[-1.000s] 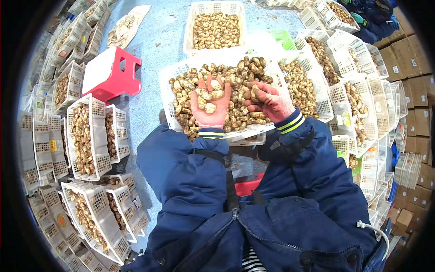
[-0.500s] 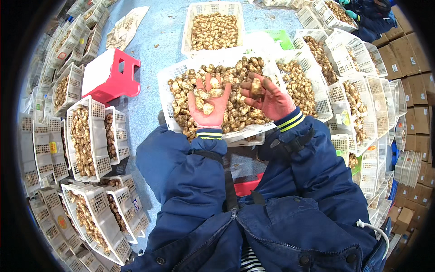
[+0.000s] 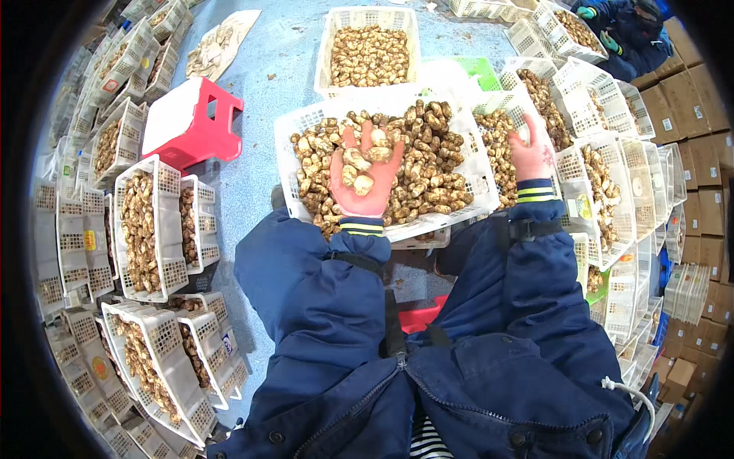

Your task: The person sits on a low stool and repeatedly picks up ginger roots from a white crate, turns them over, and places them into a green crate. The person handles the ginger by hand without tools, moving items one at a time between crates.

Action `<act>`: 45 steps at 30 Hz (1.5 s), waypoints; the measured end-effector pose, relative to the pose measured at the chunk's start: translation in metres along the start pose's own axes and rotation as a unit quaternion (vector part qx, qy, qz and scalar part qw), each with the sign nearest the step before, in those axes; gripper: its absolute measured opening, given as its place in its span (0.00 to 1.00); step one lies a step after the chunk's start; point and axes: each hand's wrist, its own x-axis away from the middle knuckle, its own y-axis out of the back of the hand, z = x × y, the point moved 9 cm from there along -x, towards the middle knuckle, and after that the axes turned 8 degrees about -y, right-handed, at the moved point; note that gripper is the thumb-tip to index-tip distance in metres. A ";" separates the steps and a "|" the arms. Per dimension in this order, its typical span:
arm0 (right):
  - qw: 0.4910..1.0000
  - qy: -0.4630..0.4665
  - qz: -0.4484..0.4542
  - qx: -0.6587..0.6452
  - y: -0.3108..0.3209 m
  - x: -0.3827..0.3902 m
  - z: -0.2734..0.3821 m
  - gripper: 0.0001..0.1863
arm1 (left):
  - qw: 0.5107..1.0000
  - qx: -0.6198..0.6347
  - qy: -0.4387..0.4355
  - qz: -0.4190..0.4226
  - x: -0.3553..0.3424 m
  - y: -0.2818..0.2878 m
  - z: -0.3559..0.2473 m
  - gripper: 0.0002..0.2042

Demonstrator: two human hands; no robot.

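Note:
My left hand [image 3: 361,187], in a pinkish-red glove, lies palm up over a white slotted crate [image 3: 287,164] with its fingers spread. On its palm and fingers rest several small brown-and-cream tubers [image 3: 362,184]. More tubers of the same kind [image 3: 428,183] fill much of the crate beneath. To the right, my right hand [image 3: 532,159], gloved alike, is over the edge of a second crate of tubers [image 3: 493,126]. Its thumb and a finger stand apart and no tuber shows in it. Part of its fingers is hard to make out.
Ahead stands another white crate of tubers [image 3: 368,84]. A red-and-white stool [image 3: 202,126] is at the left, near stacked crates [image 3: 141,237]. More crates [image 3: 604,199] and cardboard boxes [image 3: 699,191] line the right. A co-worker [image 3: 631,38] is at the far right.
My right hand has moved right, from above the near crate to the crate beside it, and the tuber in its fingers no longer shows. My left hand stays nearly in place with its tubers.

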 end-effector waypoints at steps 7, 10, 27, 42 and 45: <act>0.913 0.370 0.160 -0.056 -0.060 0.124 0.178 0.17 | 0.997 -0.056 0.052 0.016 0.011 -0.003 0.019 0.28; 0.931 0.320 0.171 -0.025 -0.067 0.119 0.181 0.14 | 0.996 0.004 0.085 0.027 0.013 -0.003 0.025 0.28; 0.466 -0.428 -0.041 -0.774 -0.059 -0.006 -0.100 0.30 | 0.965 -0.005 0.018 -0.260 0.017 0.119 -0.021 0.16; 0.863 -0.036 0.504 -0.017 -0.264 0.039 -0.025 0.25 | 0.892 -0.254 0.152 -0.342 -0.045 0.080 -0.028 0.43; 0.854 -0.003 0.512 0.091 -0.302 0.053 -0.044 0.30 | 0.818 -0.378 0.168 -0.399 0.017 0.165 -0.048 0.41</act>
